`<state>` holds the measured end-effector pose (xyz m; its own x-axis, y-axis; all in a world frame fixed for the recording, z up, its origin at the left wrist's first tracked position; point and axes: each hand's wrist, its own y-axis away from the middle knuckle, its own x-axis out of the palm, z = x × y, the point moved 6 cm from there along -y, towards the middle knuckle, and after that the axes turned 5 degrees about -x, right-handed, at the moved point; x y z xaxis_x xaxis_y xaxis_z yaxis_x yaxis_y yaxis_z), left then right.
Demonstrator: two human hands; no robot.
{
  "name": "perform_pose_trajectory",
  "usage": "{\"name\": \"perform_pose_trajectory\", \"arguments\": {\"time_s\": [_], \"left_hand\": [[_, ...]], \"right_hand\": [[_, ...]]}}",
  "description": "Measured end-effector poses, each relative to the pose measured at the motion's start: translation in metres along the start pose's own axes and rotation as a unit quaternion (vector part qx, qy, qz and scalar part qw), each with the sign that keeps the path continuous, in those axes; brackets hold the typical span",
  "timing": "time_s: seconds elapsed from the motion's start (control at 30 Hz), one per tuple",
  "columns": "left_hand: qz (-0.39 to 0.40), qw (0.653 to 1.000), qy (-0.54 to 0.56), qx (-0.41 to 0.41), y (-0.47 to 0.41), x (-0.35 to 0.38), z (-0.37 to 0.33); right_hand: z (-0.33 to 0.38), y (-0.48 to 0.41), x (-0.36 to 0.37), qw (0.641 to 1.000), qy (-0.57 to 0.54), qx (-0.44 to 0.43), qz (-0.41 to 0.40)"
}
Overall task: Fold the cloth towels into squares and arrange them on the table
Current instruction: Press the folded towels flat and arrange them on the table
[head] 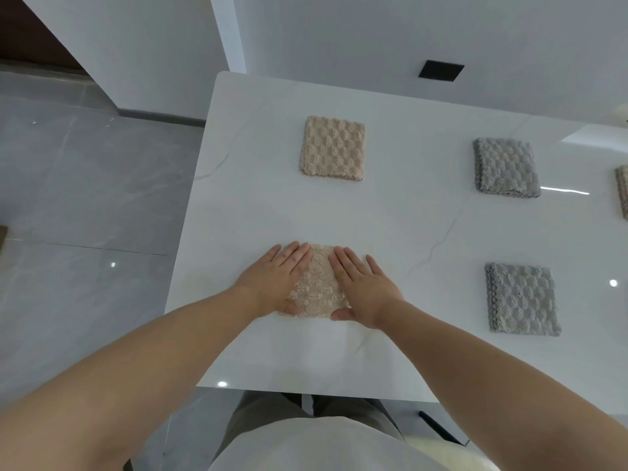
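Stretching across most of the view, a white marbled tabletop (390, 215) is carrying everything, with a grey tiled floor (85, 181) lying off its left edge and a white wall (339, 35) rising behind it. The bare left forearm (153, 351) and right forearm (475, 362) are reaching forward from the bottom corners and converging on the near left part of the tabletop.

Four folded towels are lying well apart from one another. A far beige towel (332, 148) is sitting straight ahead, a far grey towel (506, 168) to its right and a near grey towel (521, 299) in front of that one. A cut-off beige towel (622, 195) is showing only as a sliver at the right edge.

The near beige towel (319, 283) is lying flat as a folded square close to the front left edge of the tabletop, under both hands. The left hand (275, 283) is pressing on its left side, fingers straight, close together and pointing away from the person. The right hand (367, 290) is lying flat on its right side the same way, thumb spreading toward the towel's near corner. Neither hand is gripping anything; both are released, palms down on the cloth.
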<state>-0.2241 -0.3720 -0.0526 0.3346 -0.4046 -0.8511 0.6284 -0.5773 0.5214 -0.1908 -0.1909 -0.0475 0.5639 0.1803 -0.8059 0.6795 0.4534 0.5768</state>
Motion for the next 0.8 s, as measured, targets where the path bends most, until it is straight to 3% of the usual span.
{"name": "perform_pose_trajectory", "arguments": {"time_s": [0.2, 0.5, 0.63, 0.8], "left_hand": [[0.01, 1.0, 0.021, -0.004, 0.009, -0.023, 0.013], [-0.089, 0.986, 0.136, -0.042, -0.025, -0.086, 0.06], [-0.148, 0.981, 0.115, -0.048, -0.057, -0.113, 0.073], [-0.152, 0.981, 0.085, -0.086, -0.098, -0.143, 0.09]], "right_hand": [[-0.004, 0.007, -0.03, 0.999, -0.017, -0.013, -0.031], [-0.039, 0.014, -0.083, 0.979, -0.058, 0.098, -0.172], [-0.059, -0.005, -0.1, 0.968, -0.073, 0.128, -0.205], [-0.094, -0.053, -0.133, 0.963, -0.074, 0.126, -0.225]]}}
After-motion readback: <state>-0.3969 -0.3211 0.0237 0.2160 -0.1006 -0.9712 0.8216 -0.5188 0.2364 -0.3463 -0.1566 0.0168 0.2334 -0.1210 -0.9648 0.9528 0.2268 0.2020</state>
